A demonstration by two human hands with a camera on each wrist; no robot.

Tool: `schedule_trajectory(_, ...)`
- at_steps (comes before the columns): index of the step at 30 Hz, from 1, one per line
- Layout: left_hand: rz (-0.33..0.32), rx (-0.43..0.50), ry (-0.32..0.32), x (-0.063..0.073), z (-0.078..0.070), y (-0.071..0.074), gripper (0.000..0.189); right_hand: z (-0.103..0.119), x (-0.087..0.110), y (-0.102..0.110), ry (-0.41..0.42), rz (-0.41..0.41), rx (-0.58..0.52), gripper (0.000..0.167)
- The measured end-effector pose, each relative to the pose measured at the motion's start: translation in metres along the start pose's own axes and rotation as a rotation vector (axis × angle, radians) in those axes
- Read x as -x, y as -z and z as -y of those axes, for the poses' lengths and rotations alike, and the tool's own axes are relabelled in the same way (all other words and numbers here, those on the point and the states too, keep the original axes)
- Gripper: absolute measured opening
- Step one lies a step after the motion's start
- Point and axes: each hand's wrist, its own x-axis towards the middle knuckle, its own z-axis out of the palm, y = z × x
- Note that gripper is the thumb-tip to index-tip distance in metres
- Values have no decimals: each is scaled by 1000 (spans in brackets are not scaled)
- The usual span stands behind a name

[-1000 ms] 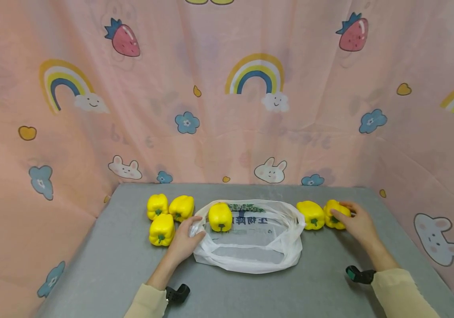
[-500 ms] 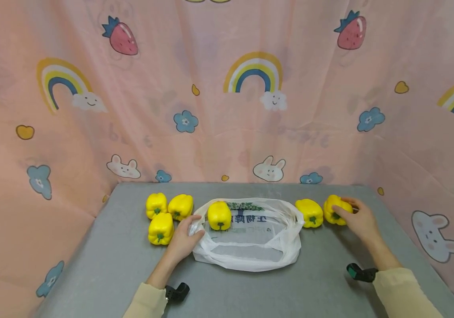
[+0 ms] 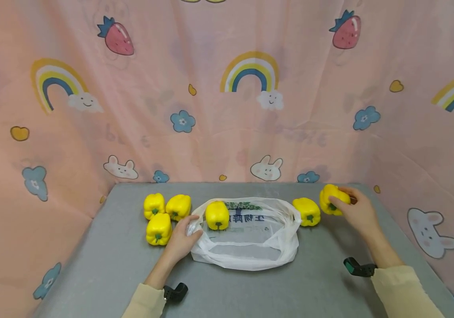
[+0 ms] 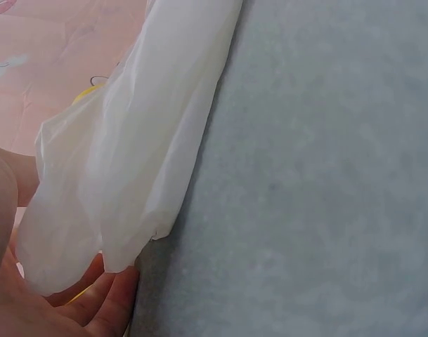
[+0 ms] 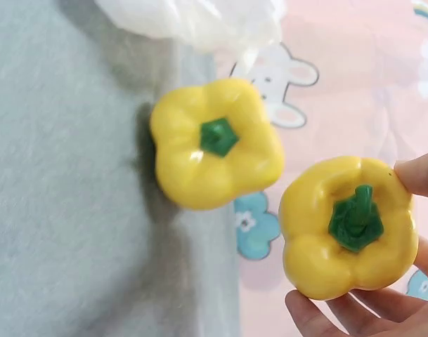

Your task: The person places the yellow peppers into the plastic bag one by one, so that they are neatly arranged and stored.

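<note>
A white plastic bag (image 3: 246,263) with dark print lies with its mouth spread on the table. My left hand (image 3: 182,239) holds the bag's left rim, fingers behind the film in the left wrist view. One yellow bell pepper (image 3: 217,215) sits within the mouth, toward its left side. My right hand (image 3: 359,214) grips another yellow bell pepper (image 5: 305,246) between thumb and fingers, raised off the table at the right. Close by, a second bell pepper (image 3: 307,211) rests beside the bag's right edge, its green stem facing me.
Left of the bag, three more yellow peppers (image 3: 159,229) stand grouped by my left hand. A grey table (image 3: 258,296) carries everything. Behind it hangs a pink curtain (image 3: 211,150) printed with rainbows and rabbits. Each wrist wears a black device (image 3: 359,267).
My right hand has lifted the bell pepper off the table, up and slightly to the left in the head view. The left hand stays at the bag's rim.
</note>
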Motion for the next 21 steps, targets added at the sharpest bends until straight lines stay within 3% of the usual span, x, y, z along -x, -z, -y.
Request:
schedule_trajectory(9,1,11,7,0,0,1,46,27,6,-2,28,-1,-2,76)
schedule_trajectory(21,5,7,6,2,-1,3,46,57,19,-16,127,31,-55,70)
